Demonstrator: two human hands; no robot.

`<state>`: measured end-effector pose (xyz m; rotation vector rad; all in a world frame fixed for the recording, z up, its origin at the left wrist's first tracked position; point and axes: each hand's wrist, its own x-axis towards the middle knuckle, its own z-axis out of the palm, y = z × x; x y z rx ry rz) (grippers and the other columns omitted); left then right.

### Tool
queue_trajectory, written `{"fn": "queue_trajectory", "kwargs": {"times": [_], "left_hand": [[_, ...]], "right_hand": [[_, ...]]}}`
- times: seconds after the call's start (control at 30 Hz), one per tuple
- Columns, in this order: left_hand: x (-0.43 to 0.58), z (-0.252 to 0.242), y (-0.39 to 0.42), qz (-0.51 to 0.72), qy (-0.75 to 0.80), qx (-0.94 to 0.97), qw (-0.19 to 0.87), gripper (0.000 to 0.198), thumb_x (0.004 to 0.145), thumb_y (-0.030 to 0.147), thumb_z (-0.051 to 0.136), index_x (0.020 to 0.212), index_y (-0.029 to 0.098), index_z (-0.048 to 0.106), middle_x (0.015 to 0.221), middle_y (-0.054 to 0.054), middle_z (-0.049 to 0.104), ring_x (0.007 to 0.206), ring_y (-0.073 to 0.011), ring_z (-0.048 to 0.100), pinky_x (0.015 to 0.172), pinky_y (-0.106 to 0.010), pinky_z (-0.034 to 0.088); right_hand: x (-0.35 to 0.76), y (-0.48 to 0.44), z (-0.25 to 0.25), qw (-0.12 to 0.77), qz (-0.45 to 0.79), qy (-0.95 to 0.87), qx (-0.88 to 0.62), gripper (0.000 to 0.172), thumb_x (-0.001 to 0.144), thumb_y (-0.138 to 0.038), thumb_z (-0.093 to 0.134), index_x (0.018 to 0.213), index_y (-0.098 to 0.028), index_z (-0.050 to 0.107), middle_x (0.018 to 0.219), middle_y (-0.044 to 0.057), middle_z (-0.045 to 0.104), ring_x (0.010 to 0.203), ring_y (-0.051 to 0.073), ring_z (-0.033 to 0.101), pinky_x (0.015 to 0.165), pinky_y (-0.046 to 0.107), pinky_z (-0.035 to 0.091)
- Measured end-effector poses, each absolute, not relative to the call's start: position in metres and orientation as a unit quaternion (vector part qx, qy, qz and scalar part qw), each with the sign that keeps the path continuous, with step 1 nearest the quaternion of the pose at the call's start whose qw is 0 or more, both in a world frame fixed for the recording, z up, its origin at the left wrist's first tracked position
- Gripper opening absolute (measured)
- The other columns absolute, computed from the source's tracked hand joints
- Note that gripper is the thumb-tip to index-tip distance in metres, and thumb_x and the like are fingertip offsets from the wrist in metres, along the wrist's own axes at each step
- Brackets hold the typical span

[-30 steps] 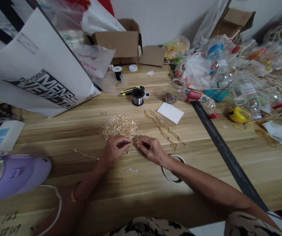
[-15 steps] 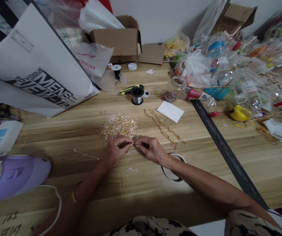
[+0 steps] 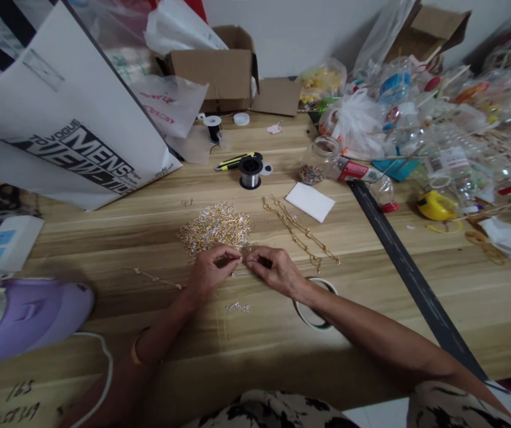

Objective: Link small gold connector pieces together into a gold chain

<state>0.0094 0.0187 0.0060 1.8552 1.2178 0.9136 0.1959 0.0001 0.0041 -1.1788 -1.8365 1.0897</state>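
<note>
My left hand [image 3: 211, 270] and my right hand [image 3: 273, 268] meet at the middle of the wooden table [image 3: 104, 238], fingertips pinched together on a small metal piece too tiny to name. Just beyond them lies a heap of small gold and silver findings [image 3: 216, 226]. Two gold chains [image 3: 300, 233] stretch out to the right of the heap. A short silver chain piece [image 3: 237, 307] lies below my hands, and a thin chain [image 3: 157, 278] lies to the left. A roll of tape [image 3: 315, 306] sits under my right wrist.
A wire spool [image 3: 250, 172], a yellow-black cutter [image 3: 235, 161], a bead jar [image 3: 315, 161] and a white pad [image 3: 310, 202] lie further back. A white shopping bag [image 3: 59, 119] and cardboard box [image 3: 213, 68] stand behind. Plastic clutter [image 3: 438, 119] fills the right; a purple device [image 3: 24, 315] sits left.
Both hands stay pinched together at the same spot with only slight finger movement; the view has shifted a little.
</note>
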Motion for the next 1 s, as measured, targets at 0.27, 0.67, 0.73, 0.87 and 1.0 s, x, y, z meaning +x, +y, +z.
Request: {"fn": "queue_trajectory", "kwargs": {"times": [0.27, 0.67, 0.73, 0.87, 1.0], "left_hand": [[0.009, 0.006, 0.019, 0.359, 0.47, 0.73, 0.344, 0.004, 0.074, 0.015, 0.063, 0.075, 0.016, 0.067, 0.071, -0.003, 0.068, 0.067, -0.0137, 0.064, 0.064, -0.023, 0.052], [0.009, 0.007, 0.018, 0.373, 0.459, 0.752, 0.289, 0.005, 0.074, 0.015, 0.063, 0.076, 0.018, 0.066, 0.073, -0.003, 0.068, 0.068, -0.0138, 0.063, 0.065, -0.024, 0.051], [0.01, 0.007, 0.018, 0.375, 0.457, 0.757, 0.279, 0.004, 0.075, 0.015, 0.063, 0.076, 0.018, 0.066, 0.073, -0.002, 0.068, 0.068, -0.0139, 0.063, 0.066, -0.024, 0.051], [0.01, 0.008, 0.018, 0.379, 0.449, 0.763, 0.269, 0.005, 0.076, 0.016, 0.062, 0.074, 0.018, 0.066, 0.072, -0.002, 0.068, 0.068, -0.0142, 0.063, 0.067, -0.025, 0.05], [0.01, 0.008, 0.018, 0.383, 0.438, 0.77, 0.261, 0.005, 0.077, 0.015, 0.062, 0.075, 0.018, 0.066, 0.072, -0.002, 0.068, 0.069, -0.0142, 0.063, 0.066, -0.025, 0.049]], "right_hand": [[0.196, 0.0, 0.008, 0.335, 0.416, -0.714, -0.453, 0.014, 0.085, -0.02, 0.05, 0.079, -0.015, 0.061, 0.068, -0.001, 0.056, 0.062, 0.011, 0.048, 0.059, 0.02, 0.036], [0.197, -0.001, 0.013, 0.304, 0.411, -0.735, -0.446, 0.011, 0.082, -0.015, 0.051, 0.077, -0.015, 0.06, 0.066, -0.002, 0.055, 0.057, 0.01, 0.044, 0.056, 0.02, 0.032], [0.197, -0.001, 0.015, 0.297, 0.406, -0.743, -0.442, 0.011, 0.081, -0.013, 0.051, 0.076, -0.016, 0.06, 0.068, -0.002, 0.057, 0.058, 0.01, 0.046, 0.057, 0.02, 0.033], [0.197, -0.002, 0.016, 0.285, 0.399, -0.754, -0.438, 0.011, 0.08, -0.011, 0.051, 0.077, -0.016, 0.06, 0.071, -0.001, 0.06, 0.061, 0.011, 0.049, 0.059, 0.021, 0.034], [0.198, -0.001, 0.014, 0.28, 0.397, -0.756, -0.438, 0.011, 0.08, -0.01, 0.051, 0.078, -0.016, 0.06, 0.071, -0.001, 0.06, 0.06, 0.011, 0.049, 0.059, 0.02, 0.034]]}}
